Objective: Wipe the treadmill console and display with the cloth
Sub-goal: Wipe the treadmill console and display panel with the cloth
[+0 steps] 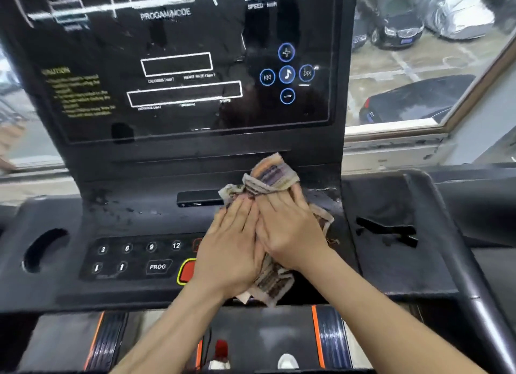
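The black treadmill console (pixel 134 220) fills the view, with its glossy dark display (pixel 178 66) upright behind it. A crumpled striped beige cloth (pixel 268 175) lies on the console's middle, below the display's lower right. My left hand (pixel 231 248) and my right hand (pixel 290 234) lie side by side on the cloth, fingers straight, pressing it flat against the console. The cloth bunches up beyond my fingertips and hangs out under my wrists. My left hand covers part of the red stop button (pixel 187 271).
Number keys and a PROG key (pixel 157 267) sit left of my hands. A cup holder (pixel 44 250) is at the far left and a tray recess (pixel 388 231) at the right. A small black device (pixel 198 199) lies on the shelf. A window (pixel 418 66) shows parked cars.
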Demonstrator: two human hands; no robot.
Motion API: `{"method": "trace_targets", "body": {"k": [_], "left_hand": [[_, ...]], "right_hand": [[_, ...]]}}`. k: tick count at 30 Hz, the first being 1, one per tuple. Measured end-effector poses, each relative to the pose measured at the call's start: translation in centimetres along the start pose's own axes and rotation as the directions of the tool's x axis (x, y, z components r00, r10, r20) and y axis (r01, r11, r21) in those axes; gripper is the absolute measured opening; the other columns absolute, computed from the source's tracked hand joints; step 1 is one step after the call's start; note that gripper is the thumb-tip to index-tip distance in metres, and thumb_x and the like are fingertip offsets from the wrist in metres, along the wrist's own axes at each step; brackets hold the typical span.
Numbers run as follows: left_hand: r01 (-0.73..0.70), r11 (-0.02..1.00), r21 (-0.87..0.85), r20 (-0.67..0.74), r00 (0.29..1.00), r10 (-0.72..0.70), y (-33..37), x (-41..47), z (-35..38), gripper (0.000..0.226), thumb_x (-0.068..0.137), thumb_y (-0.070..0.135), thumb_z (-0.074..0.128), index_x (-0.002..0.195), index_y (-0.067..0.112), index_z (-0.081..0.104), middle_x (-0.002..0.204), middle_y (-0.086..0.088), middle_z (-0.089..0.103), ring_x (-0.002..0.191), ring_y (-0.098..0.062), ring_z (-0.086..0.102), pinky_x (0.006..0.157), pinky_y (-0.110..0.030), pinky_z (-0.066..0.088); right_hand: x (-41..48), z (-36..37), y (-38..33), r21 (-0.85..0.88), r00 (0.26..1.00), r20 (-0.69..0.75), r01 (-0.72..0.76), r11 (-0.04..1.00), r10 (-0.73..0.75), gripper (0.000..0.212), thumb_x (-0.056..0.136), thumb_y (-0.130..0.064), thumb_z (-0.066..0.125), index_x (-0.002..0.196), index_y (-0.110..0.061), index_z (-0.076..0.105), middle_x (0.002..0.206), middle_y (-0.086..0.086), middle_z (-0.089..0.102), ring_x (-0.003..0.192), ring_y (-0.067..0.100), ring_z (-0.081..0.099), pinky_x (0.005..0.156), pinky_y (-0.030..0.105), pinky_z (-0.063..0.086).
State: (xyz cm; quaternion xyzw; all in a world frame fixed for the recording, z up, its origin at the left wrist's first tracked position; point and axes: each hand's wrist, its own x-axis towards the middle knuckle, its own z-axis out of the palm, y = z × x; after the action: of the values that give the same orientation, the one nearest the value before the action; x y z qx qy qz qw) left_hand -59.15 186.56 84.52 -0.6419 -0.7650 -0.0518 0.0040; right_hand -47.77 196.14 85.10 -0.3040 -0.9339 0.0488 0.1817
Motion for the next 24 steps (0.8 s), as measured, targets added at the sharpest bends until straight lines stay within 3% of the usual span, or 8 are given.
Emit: {"method": "trace_targets", "body": {"k": [2, 4, 7, 10, 13, 19, 24], "left_hand": [[-0.002, 0.999, 0.042, 0.003, 1.0, 0.002, -0.3, -1.6, 0.1, 0.06, 0.095, 0.039, 0.032, 0.138, 0.001, 0.049, 0.145, -0.014, 0.046, 0.138, -0.027, 0.039, 0.113, -0.042, 0.019], [-0.025, 0.998, 0.053, 0.026, 0.999, 0.023, 0.2, -2.6, 0.3, 0.062, 0.091, 0.043, 0.036, 0.135, 0.002, 0.052, 0.144, -0.015, 0.048, 0.137, -0.028, 0.041, 0.11, -0.043, 0.021], [-0.036, 0.999, 0.031, 0.022, 0.999, 0.035, 1.0, -1.8, 0.0, 0.069, 0.089, 0.05, 0.036, 0.143, 0.007, 0.043, 0.153, -0.011, 0.035, 0.143, -0.027, 0.031, 0.117, -0.046, 0.024], [-0.025, 0.999, -0.037, -0.005, 1.0, 0.025, 0.9, -1.2, -0.1, 0.066, 0.094, 0.048, 0.033, 0.15, 0.014, 0.031, 0.159, -0.004, 0.024, 0.147, -0.021, 0.019, 0.118, -0.047, 0.022], [0.059, 0.997, -0.048, -0.004, 0.998, -0.059, -1.3, -3.1, 0.1, 0.062, 0.096, 0.046, 0.031, 0.15, 0.016, 0.033, 0.158, -0.002, 0.028, 0.146, -0.018, 0.023, 0.117, -0.045, 0.026], [0.225, 0.974, 0.041, -0.002, 0.974, -0.225, -9.6, -8.2, -0.3, 0.061, 0.097, 0.046, 0.025, 0.148, 0.013, 0.036, 0.156, -0.003, 0.03, 0.143, -0.019, 0.029, 0.114, -0.039, 0.017], [0.376, 0.926, 0.02, 0.02, 0.926, -0.376, -16.5, -12.0, -1.2, 0.066, 0.097, 0.046, 0.018, 0.151, 0.011, 0.029, 0.159, -0.004, 0.023, 0.147, -0.018, 0.02, 0.118, -0.043, 0.019]], "right_hand": [[-0.6, 0.1, -0.9, 0.007, 0.994, 0.008, 0.105, 0.994, -0.105, 0.035, 0.093, -0.023, 0.042, 0.116, -0.007, 0.063, 0.113, 0.009, 0.065, 0.112, 0.029, 0.057, 0.112, 0.047, 0.028], [-2.3, -0.6, -0.6, -0.014, 0.991, 0.049, 0.122, 0.992, -0.121, 0.031, 0.092, -0.024, 0.042, 0.107, -0.01, 0.066, 0.099, 0.006, 0.068, 0.098, 0.027, 0.063, 0.105, 0.041, 0.033], [-4.3, -1.5, 1.0, -0.056, 0.988, 0.124, -0.088, 0.995, 0.094, 0.04, 0.092, -0.04, 0.039, 0.111, -0.015, 0.064, 0.104, 0.003, 0.068, 0.103, 0.026, 0.06, 0.104, 0.04, 0.03], [-3.9, -0.9, 0.3, -0.132, 0.937, 0.134, -0.306, 0.943, 0.323, 0.051, 0.09, -0.044, 0.034, 0.113, -0.007, 0.061, 0.106, 0.013, 0.065, 0.103, 0.035, 0.055, 0.102, 0.049, 0.032], [-2.9, 0.3, -3.7, -0.163, 0.91, 0.145, -0.365, 0.917, 0.388, 0.055, 0.09, -0.043, 0.032, 0.116, -0.003, 0.059, 0.108, 0.023, 0.063, 0.104, 0.042, 0.054, 0.102, 0.054, 0.027], [-0.9, 3.1, -12.4, -0.073, 0.96, 0.213, -0.17, 0.983, 0.182, 0.059, 0.089, -0.042, 0.033, 0.126, -0.004, 0.058, 0.117, 0.023, 0.062, 0.11, 0.039, 0.056, 0.104, 0.051, 0.022], [2.7, 5.4, -18.9, 0.079, 0.974, 0.216, 0.057, 0.995, -0.073, 0.054, 0.089, -0.04, 0.034, 0.127, -0.012, 0.059, 0.119, 0.008, 0.065, 0.114, 0.027, 0.056, 0.109, 0.046, 0.018]]}}
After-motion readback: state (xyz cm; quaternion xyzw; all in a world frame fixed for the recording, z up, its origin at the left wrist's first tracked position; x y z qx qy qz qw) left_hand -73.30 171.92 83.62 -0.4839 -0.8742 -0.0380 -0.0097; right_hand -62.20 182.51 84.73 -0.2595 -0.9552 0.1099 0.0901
